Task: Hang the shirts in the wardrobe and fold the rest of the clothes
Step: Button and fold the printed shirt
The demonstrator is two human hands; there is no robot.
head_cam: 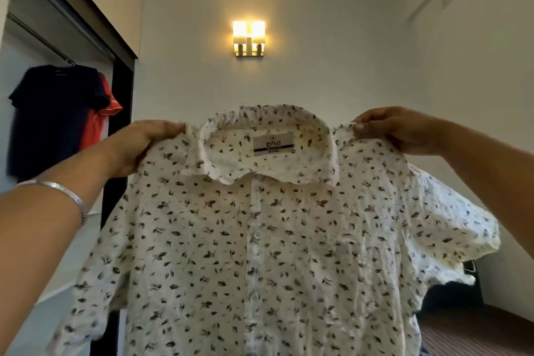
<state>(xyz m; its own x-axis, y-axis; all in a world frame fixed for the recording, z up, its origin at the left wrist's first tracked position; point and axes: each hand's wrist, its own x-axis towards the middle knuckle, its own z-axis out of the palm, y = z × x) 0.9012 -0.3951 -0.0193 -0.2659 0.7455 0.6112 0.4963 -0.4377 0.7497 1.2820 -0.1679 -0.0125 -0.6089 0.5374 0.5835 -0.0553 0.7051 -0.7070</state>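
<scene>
While two shirts (57, 113) hang behind, both hands' fingers (361, 124) pinch one printed shirt (260, 240).

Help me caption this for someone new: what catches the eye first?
A white leaf-print shirt fills the centre, held up by its shoulders in the left hand and right hand. Behind it a lit wall lamp glows; at left, a dark T-shirt hangs in the wardrobe.

Shirts, three in all — one white leaf-print shirt (260, 240) held up, plus a dark tee (52, 118) and an orange one (99, 113) hanging in the wardrobe (121, 46). Two hands — left hand (138, 147), right hand (401, 130). One bangle (57, 186), one wall lamp (249, 37), one neck label (273, 144)
</scene>
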